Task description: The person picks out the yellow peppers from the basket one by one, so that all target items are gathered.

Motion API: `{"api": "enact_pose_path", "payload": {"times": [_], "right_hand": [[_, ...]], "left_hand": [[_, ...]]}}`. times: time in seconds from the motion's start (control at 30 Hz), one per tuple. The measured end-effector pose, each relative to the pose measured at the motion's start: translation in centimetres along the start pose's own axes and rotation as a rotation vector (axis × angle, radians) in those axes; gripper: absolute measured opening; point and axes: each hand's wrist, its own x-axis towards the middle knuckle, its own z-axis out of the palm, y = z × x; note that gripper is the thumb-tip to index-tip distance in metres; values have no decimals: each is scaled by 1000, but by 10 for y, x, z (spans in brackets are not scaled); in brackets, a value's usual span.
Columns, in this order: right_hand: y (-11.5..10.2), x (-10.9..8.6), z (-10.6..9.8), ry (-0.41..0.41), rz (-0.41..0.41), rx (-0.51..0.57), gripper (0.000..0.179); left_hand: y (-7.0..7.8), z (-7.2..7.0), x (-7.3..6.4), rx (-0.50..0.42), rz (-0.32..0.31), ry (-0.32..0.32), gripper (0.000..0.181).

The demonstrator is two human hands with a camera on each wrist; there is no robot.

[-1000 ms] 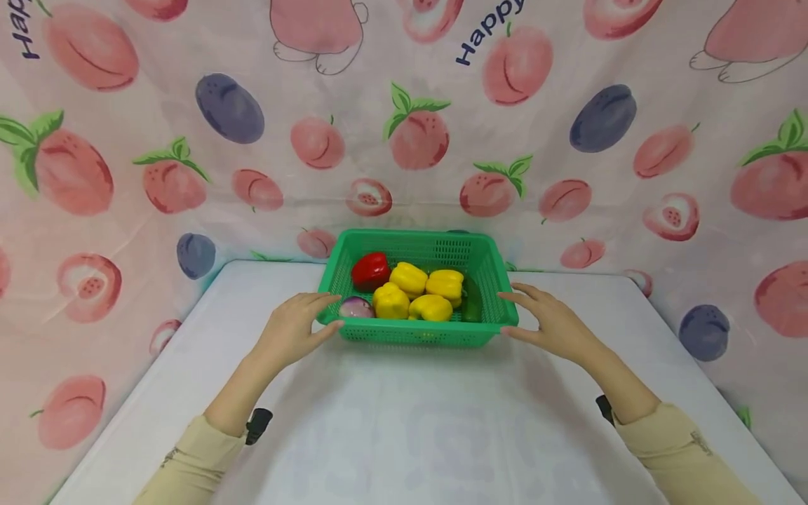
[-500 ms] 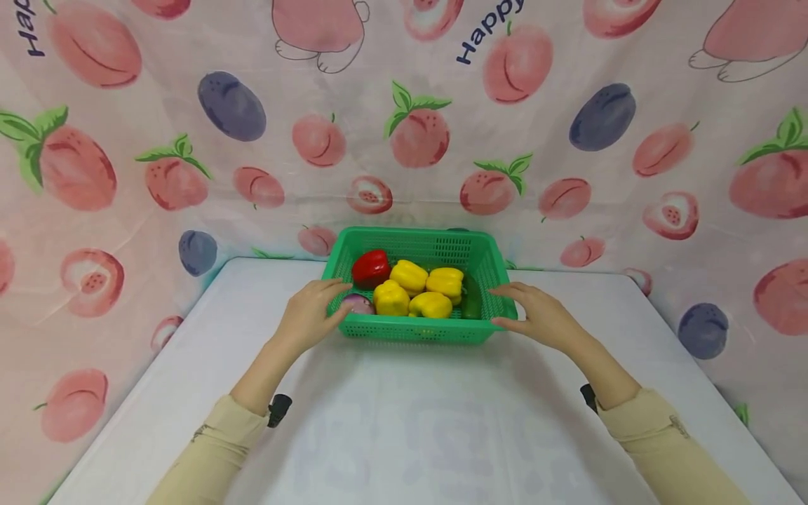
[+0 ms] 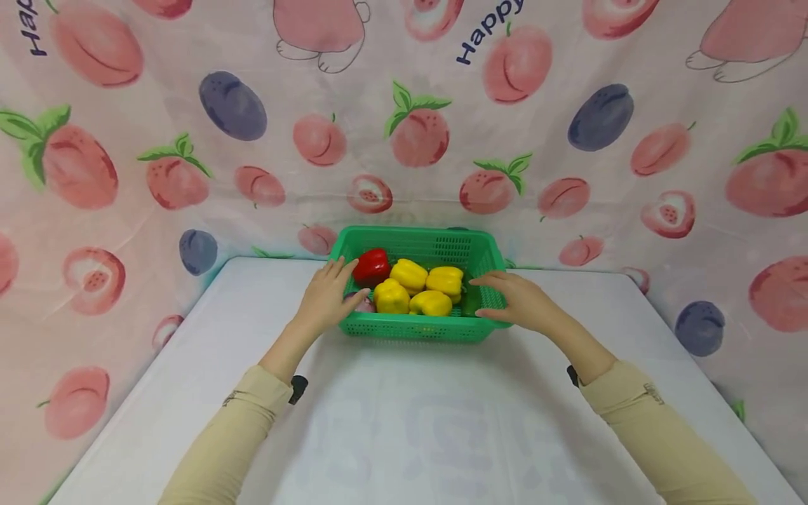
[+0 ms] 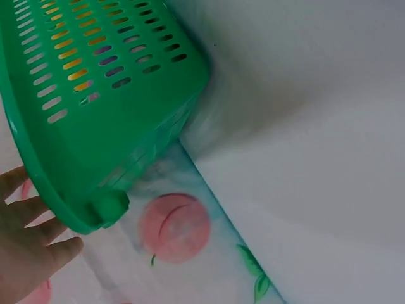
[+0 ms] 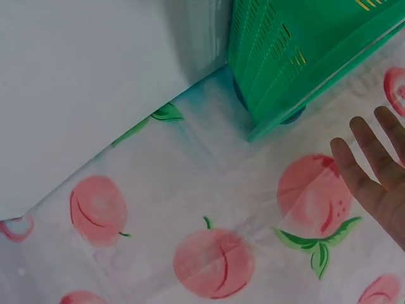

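Observation:
A green plastic basket (image 3: pixel 416 326) with slotted walls stands at the back of the white table. Inside lie a red bell pepper (image 3: pixel 371 267), several yellow bell peppers (image 3: pixel 431 304), a purple onion (image 3: pixel 366 306) partly behind my left thumb, and a dark green cucumber (image 3: pixel 470 303) partly behind my right fingers. My left hand (image 3: pixel 325 296) hovers over the basket's left end, fingers extended and thumb apart, holding nothing. Over the right end is my right hand (image 3: pixel 519 301), its fingers likewise extended and holding nothing. The right wrist view shows the right fingers (image 5: pixel 364 168) spread beside the basket rim.
The white tabletop (image 3: pixel 416 414) stretches in front of the basket. A pink cloth (image 3: pixel 265 161) printed with peaches and plums hangs close behind the basket and along both sides.
Both hands have moved inward from outside the basket's two ends to over its inside, the left one also slightly farther back. The basket and vegetables have stayed in place.

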Motion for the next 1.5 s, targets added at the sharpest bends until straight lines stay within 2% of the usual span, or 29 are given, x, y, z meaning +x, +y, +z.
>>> {"api": "enact_pose_path", "payload": {"times": [0.23,0.37,0.47,0.67,0.83,0.97,1.27,1.5], "right_hand": [[-3,19,-2,-78,-4,-31,58],[-6,28,-5,-123,-12,-38,61],[-7,34,-7,-150,-35,4,63],[-2,42,-5,-222,-48,141,70],[1,47,-4,-276,-66,173,71],[1,55,-2,-313,-92,156,71],[-13,70,-2,-434,-94,106,68],[-18,76,7,-470,-135,99,65]], "left_hand": [[-3,8,10,-62,-73,-44,67],[-6,16,13,-53,-113,-80,67],[-8,22,13,-27,-145,-106,68],[-5,27,12,-33,-197,-135,73],[-4,26,12,-36,-233,-157,73],[-5,24,13,-30,-242,-157,72],[-6,23,13,-37,-233,-155,71],[-6,24,13,-34,-236,-155,70]]}}
